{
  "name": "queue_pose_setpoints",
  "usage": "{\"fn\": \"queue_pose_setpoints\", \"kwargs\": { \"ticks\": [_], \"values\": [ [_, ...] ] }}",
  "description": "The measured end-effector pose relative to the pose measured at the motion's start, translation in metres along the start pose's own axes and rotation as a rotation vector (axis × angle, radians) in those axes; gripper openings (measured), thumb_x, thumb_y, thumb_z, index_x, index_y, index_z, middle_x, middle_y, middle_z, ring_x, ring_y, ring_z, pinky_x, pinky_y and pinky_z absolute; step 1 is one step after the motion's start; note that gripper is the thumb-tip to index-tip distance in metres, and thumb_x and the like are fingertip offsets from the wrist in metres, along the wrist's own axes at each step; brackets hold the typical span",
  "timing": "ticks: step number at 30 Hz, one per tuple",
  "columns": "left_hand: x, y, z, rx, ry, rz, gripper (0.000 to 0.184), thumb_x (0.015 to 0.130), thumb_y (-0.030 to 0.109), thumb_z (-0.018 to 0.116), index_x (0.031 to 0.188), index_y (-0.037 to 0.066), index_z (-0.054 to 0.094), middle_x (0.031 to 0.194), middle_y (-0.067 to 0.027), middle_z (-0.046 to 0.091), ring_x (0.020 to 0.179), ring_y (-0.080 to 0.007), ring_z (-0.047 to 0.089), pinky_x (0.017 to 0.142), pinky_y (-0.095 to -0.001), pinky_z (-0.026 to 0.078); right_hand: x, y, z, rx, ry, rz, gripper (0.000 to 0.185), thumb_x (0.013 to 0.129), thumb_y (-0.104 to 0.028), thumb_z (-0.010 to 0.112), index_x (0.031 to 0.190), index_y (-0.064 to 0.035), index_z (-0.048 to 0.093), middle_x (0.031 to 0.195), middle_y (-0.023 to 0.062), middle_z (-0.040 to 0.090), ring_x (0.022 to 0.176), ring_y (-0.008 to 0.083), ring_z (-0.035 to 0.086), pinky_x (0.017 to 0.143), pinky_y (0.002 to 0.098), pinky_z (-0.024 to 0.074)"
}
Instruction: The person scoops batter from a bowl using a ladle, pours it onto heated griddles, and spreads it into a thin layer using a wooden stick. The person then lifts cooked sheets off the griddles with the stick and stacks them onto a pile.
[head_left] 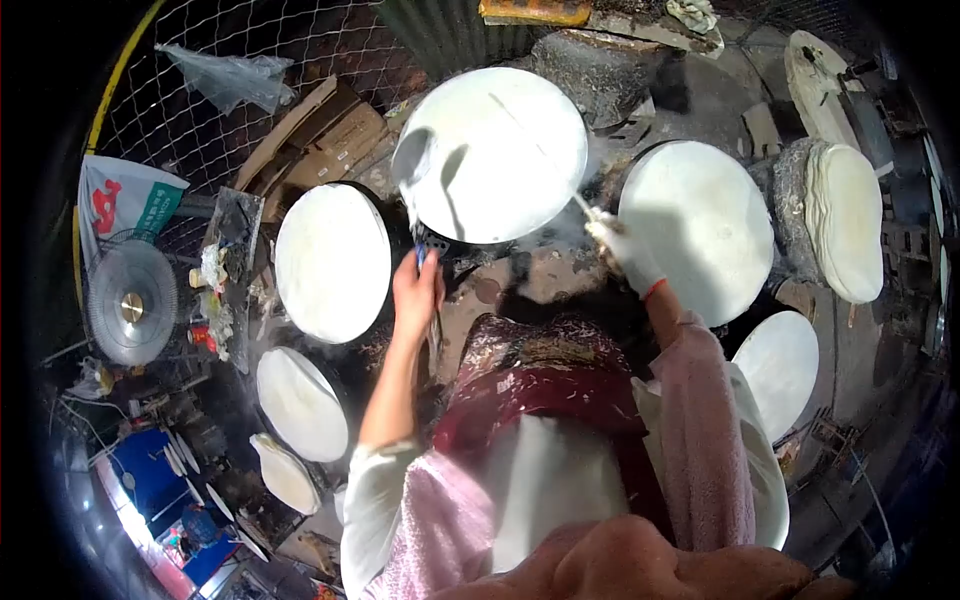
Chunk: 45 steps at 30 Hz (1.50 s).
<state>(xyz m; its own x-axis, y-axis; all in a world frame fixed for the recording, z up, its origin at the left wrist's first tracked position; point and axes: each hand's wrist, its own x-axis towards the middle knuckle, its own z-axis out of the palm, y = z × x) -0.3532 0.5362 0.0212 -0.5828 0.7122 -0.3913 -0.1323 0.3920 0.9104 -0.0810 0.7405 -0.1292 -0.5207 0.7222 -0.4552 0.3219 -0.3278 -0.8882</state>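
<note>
My left hand [416, 290] is closed around the blue-and-metal handle of a ladle [412, 165], whose bowl hangs over the left edge of the large round griddle [500, 215] covered in white batter. My right hand [622, 248], in a white glove, grips a thin stick [580, 203] that reaches across the same griddle from its lower right edge. How the gloved fingers sit on the stick is partly hidden. Beside the glove lies another white-coated round griddle [700, 220]. A further white round [333, 262] is left of my left hand.
More white rounds stand at lower left [302, 403] and lower right [777, 372]. A stack of thin white sheets [850, 222] rests on a drum at right. At left are a fan [132, 302] and wire fencing, with cardboard [325, 135] behind the griddles. Steam drifts near the glove.
</note>
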Motion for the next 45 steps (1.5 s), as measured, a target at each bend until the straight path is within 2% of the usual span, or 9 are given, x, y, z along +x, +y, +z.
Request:
{"fn": "queue_pose_setpoints", "kwargs": {
  "ticks": [10, 26, 29, 30, 32, 36, 40, 43, 45],
  "values": [
    [0.213, 0.006, 0.050, -0.119, -0.353, -0.128, 0.017, 0.091, 0.012, 0.051, 0.078, 0.001, 0.052, 0.063, -0.0024, 0.049, 0.047, -0.0104, 0.039, 0.042, -0.0250, 0.027, -0.067, -0.005, 0.025, 0.083, 0.291, -0.125, 0.043, 0.086, -0.022, 0.069, 0.116, 0.0069, 0.059, 0.109, 0.0064, 0.062, 0.098, 0.0131, 0.055, 0.087, 0.0270, 0.0451],
    [0.092, -0.015, 0.084, -0.825, -0.249, -0.579, 0.014, 0.098, 0.009, 0.037, 0.091, -0.003, 0.041, 0.075, -0.0064, 0.047, 0.058, -0.0138, 0.041, 0.047, -0.0254, 0.036, -0.066, -0.021, 0.140, 0.547, -0.011, 0.297, 0.025, 0.090, -0.022, 0.063, 0.109, -0.0059, 0.063, 0.062, -0.0044, 0.053, 0.044, 0.0058, 0.044, 0.041, 0.0229, 0.0322],
    [0.062, 0.014, 0.056, -0.670, -0.086, -0.251, 0.024, 0.098, 0.019, 0.043, 0.102, -0.003, 0.052, 0.076, -0.0064, 0.053, 0.058, -0.0156, 0.050, 0.048, -0.0271, 0.043, -0.066, -0.057, 0.117, 0.448, 0.002, 0.326, 0.023, 0.091, -0.030, 0.059, 0.107, -0.0139, 0.062, 0.058, -0.0059, 0.048, 0.039, 0.0031, 0.036, 0.034, 0.0203, 0.0233],
    [0.073, -0.013, 0.022, -1.162, -0.460, -0.410, 0.027, 0.098, 0.023, 0.044, 0.104, -0.001, 0.054, 0.072, -0.0043, 0.053, 0.051, -0.0143, 0.048, 0.045, -0.0277, 0.042, -0.070, -0.059, 0.097, 0.483, 0.037, 0.221, 0.021, 0.091, -0.033, 0.061, 0.102, -0.0146, 0.062, 0.057, -0.0063, 0.046, 0.038, 0.0031, 0.035, 0.034, 0.0201, 0.0219],
    [0.062, -0.039, -0.023, -1.467, -0.796, -0.465, 0.029, 0.098, 0.028, 0.044, 0.104, 0.002, 0.058, 0.064, 0.0000, 0.051, 0.038, -0.0114, 0.039, 0.040, -0.0276, 0.037, -0.066, -0.079, 0.062, 0.324, 0.122, 0.135, 0.025, 0.091, -0.029, 0.062, 0.110, -0.0127, 0.062, 0.061, -0.0072, 0.046, 0.043, 0.0024, 0.036, 0.038, 0.0196, 0.0244],
    [-0.007, 0.010, -0.034, -0.853, -0.457, -0.160, 0.031, 0.100, 0.030, 0.042, 0.104, 0.004, 0.058, 0.058, 0.0035, 0.041, 0.032, -0.0077, 0.030, 0.038, -0.0239, 0.026, -0.003, -0.001, 0.045, 0.009, 0.139, -0.132, 0.033, 0.089, -0.026, 0.064, 0.117, -0.0073, 0.062, 0.075, -0.0055, 0.055, 0.061, 0.0017, 0.047, 0.052, 0.0182, 0.0358],
    [-0.038, 0.030, -0.049, -1.365, -0.599, -0.262, 0.029, 0.102, 0.024, 0.038, 0.107, 0.001, 0.055, 0.063, 0.0053, 0.041, 0.034, -0.0026, 0.031, 0.041, -0.0212, 0.026, -0.027, -0.021, 0.063, -0.258, -0.151, -0.141, 0.037, 0.085, -0.016, 0.069, 0.115, 0.0040, 0.062, 0.120, 0.0086, 0.062, 0.112, 0.0137, 0.054, 0.098, 0.0260, 0.0382],
    [-0.074, 0.013, -0.067, -1.374, -0.528, -0.214, 0.028, 0.102, 0.027, 0.037, 0.108, 0.002, 0.048, 0.062, 0.0082, 0.040, 0.032, -0.0024, 0.032, 0.039, -0.0214, 0.025, -0.003, -0.033, 0.040, -0.513, 0.085, -0.427, 0.037, 0.091, -0.018, 0.060, 0.123, -0.0010, 0.058, 0.118, 0.0045, 0.061, 0.107, 0.0133, 0.054, 0.093, 0.0295, 0.0425],
    [-0.104, 0.001, -0.078, -1.387, -0.477, -0.157, 0.028, 0.101, 0.028, 0.040, 0.107, 0.002, 0.049, 0.063, 0.0092, 0.040, 0.032, -0.0018, 0.030, 0.039, -0.0213, 0.024, 0.016, 0.001, 0.022, -0.174, 0.101, -0.155, 0.035, 0.092, -0.022, 0.059, 0.121, -0.0016, 0.058, 0.102, 0.0022, 0.061, 0.097, 0.0123, 0.055, 0.084, 0.0282, 0.0454]
  ]
}}
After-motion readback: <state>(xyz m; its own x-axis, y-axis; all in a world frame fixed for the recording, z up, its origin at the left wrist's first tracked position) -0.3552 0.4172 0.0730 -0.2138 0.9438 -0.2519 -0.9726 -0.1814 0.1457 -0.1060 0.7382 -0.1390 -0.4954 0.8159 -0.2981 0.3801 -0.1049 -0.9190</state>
